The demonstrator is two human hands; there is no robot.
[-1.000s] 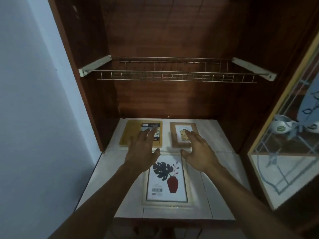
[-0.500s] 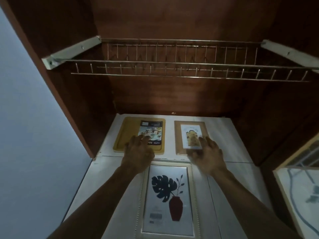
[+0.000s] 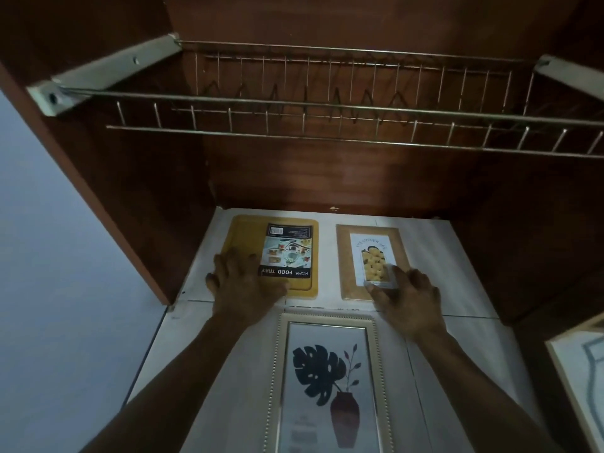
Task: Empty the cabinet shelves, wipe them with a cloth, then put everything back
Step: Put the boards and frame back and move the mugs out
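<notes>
A yellow food tray [image 3: 248, 233] with a printed label lies flat at the back left of the white tiled shelf [image 3: 434, 256]. Beside it on the right lies a small wooden picture frame [image 3: 344, 256]. A larger white frame with a leaf-and-vase print [image 3: 327, 371] lies nearer to me. My left hand [image 3: 242, 286] rests palm down, fingers spread, on the tray's near left corner. My right hand [image 3: 408, 299] has its fingertips on the small frame's near right corner. Neither item is lifted.
An empty wire dish rack [image 3: 327, 103] spans the cabinet above the shelf. Dark wooden walls close in the back and both sides. A glass cabinet door [image 3: 581, 371] stands open at the right edge. A pale wall [image 3: 49, 289] is on the left.
My view has moved closer and lower into the cabinet. My left hand slid left onto the tray's corner, and my right hand settled on the small frame's near right corner.
</notes>
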